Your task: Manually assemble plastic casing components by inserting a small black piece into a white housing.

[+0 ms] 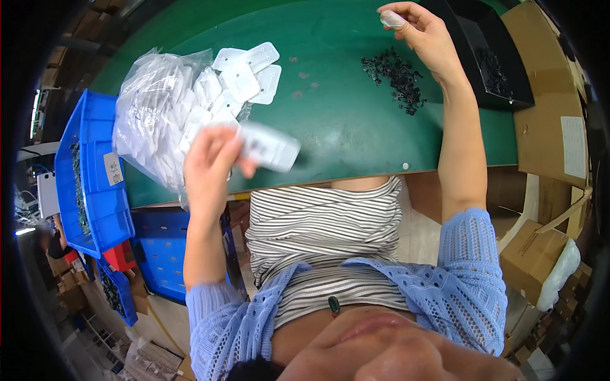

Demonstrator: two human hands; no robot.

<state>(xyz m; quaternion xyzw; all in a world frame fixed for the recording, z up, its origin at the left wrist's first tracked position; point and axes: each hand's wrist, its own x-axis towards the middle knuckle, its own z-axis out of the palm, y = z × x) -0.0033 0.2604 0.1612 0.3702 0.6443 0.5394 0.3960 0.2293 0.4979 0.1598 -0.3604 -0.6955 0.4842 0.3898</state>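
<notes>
My left hand (213,155) grips a white plastic cover (270,147) by its left end, over the table's front edge; motion blurs the cover. To its upper left lies a clear plastic bag (155,108) full of similar white pieces, with several loose white covers (240,81) spilling from its mouth. At the far right, my right hand (422,35) is raised above the table with thumb and forefinger brought together. A whitish wrap covers the thumb's tip. Whether something small sits in that pinch, I cannot tell. Below that hand lies a loose pile of small black parts (399,79).
The green tabletop (343,136) carries a small white round piece (405,166) by its front edge. A black box (502,70) with more black parts stands at the right beside cardboard boxes (549,95). Blue bins (95,178) flank the table's left.
</notes>
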